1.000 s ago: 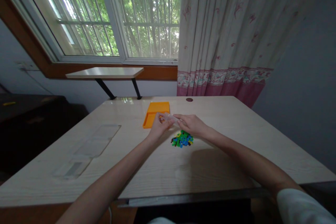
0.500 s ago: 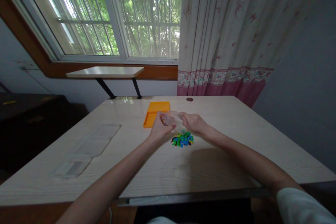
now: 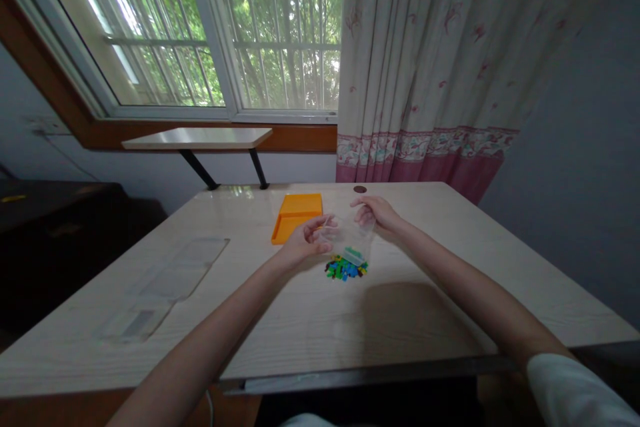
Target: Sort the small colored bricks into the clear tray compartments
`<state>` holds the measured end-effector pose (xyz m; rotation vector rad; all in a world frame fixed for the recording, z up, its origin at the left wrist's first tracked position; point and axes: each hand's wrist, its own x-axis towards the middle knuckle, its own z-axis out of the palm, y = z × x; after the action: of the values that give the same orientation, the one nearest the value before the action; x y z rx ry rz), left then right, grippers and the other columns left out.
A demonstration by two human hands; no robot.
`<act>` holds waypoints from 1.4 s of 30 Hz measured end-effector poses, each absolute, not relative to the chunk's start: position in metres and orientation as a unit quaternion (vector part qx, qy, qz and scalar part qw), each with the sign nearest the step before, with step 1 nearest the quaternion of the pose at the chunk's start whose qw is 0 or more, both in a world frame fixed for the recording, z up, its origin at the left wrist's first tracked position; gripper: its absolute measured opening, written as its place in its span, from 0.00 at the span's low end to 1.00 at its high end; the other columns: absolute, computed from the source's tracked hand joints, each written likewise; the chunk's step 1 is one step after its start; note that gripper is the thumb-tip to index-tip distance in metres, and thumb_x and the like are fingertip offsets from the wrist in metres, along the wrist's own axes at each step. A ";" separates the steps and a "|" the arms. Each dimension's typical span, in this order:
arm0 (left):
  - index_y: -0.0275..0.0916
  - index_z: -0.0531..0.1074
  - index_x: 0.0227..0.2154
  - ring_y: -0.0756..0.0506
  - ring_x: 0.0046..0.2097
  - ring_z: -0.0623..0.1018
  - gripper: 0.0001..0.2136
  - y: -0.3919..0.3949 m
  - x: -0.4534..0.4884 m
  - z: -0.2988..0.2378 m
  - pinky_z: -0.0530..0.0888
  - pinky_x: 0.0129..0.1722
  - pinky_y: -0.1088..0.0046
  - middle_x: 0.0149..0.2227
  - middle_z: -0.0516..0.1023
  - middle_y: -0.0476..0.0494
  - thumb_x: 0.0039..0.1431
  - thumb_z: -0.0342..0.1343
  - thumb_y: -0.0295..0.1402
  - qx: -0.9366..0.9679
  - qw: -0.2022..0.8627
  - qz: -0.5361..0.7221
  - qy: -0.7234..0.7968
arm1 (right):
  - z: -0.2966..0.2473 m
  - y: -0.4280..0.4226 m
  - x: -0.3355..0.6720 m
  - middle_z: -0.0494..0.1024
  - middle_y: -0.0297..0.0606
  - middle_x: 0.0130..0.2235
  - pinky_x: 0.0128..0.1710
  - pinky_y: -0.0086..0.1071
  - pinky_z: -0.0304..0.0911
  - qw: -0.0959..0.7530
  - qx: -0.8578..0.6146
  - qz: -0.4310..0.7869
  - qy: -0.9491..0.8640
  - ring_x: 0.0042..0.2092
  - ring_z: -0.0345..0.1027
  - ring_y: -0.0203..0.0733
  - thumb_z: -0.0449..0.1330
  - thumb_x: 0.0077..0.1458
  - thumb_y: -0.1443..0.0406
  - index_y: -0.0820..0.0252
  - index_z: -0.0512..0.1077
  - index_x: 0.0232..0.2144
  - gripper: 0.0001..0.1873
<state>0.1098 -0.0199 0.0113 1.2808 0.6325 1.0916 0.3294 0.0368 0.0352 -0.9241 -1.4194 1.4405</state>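
1. Wood-grain table (image 3: 400, 320): fills the lower half of the frame and carries every item below.
2. Clear plastic lid (image 3: 170, 280): lies flat at lower left, well apart from both hands.
3. Orange tray (image 3: 295, 217): sits at frame centre, just behind the left hand.
4. Clear bag (image 3: 349, 240): held in the air at centre, stretched between both hands directly above the bricks. Judged thin, limp, very light and slick. It will sag and fold unless kept taut, so the edges and corners are the sound places to grip. Whether anything is inside it cannot be told.
5. Left hand (image 3: 303, 247): fingers curled, thumb and fingertips pinching the bag's left edge.
6. Right hand (image 3: 375, 212): raised slightly higher, closed in a pinch on the bag's upper right corner.
7. Bricks (image 3: 345, 269): a small loose heap of green, blue, yellow and black pieces on the table. Judged hard, light and prone to scatter.
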 end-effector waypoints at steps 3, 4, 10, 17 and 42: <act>0.37 0.69 0.43 0.43 0.44 0.74 0.30 -0.019 0.110 0.010 0.71 0.42 0.69 0.43 0.73 0.42 0.29 0.67 0.27 0.546 0.625 0.470 0.299 | 0.029 0.040 0.334 0.76 0.39 0.22 0.21 0.24 0.63 0.398 -0.363 0.665 -0.517 0.20 0.68 0.34 0.50 0.55 0.59 0.65 0.71 0.33 0.15; 0.36 0.69 0.42 0.44 0.44 0.74 0.30 -0.018 0.110 0.010 0.71 0.41 0.69 0.43 0.73 0.42 0.29 0.67 0.27 0.544 0.617 0.476 0.313 | 0.027 0.041 0.335 0.77 0.40 0.23 0.23 0.25 0.64 0.402 -0.351 0.677 -0.507 0.22 0.69 0.34 0.49 0.56 0.58 0.64 0.70 0.34 0.16; 0.36 0.67 0.45 0.44 0.43 0.75 0.30 -0.004 0.105 0.008 0.70 0.46 0.64 0.46 0.71 0.41 0.33 0.66 0.31 0.503 0.519 0.569 0.391 | 0.015 0.046 0.333 0.74 0.41 0.41 0.35 0.29 0.66 0.448 -0.286 0.657 -0.535 0.37 0.70 0.36 0.59 0.49 0.56 0.58 0.66 0.43 0.19; 0.34 0.67 0.45 0.42 0.48 0.72 0.30 -0.004 0.104 0.009 0.68 0.48 0.63 0.49 0.69 0.39 0.33 0.66 0.33 0.502 0.502 0.576 0.406 | 0.004 0.040 0.322 0.69 0.37 0.42 0.44 0.36 0.63 0.419 -0.319 0.578 -0.624 0.45 0.65 0.39 0.70 0.27 0.68 0.52 0.53 0.54 0.50; 0.37 0.70 0.43 0.45 0.40 0.73 0.15 0.004 0.088 -0.010 0.68 0.42 0.70 0.38 0.75 0.41 0.52 0.52 0.35 0.842 0.094 0.258 0.465 | -0.030 0.063 0.356 0.71 0.39 0.41 0.50 0.42 0.58 0.356 -0.357 0.434 -0.746 0.46 0.66 0.41 0.70 0.30 0.63 0.55 0.51 0.55 0.50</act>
<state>0.0878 0.0035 -0.0096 2.4971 1.3804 0.7658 0.3563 0.0627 -0.0298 -0.9232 -1.9274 1.1217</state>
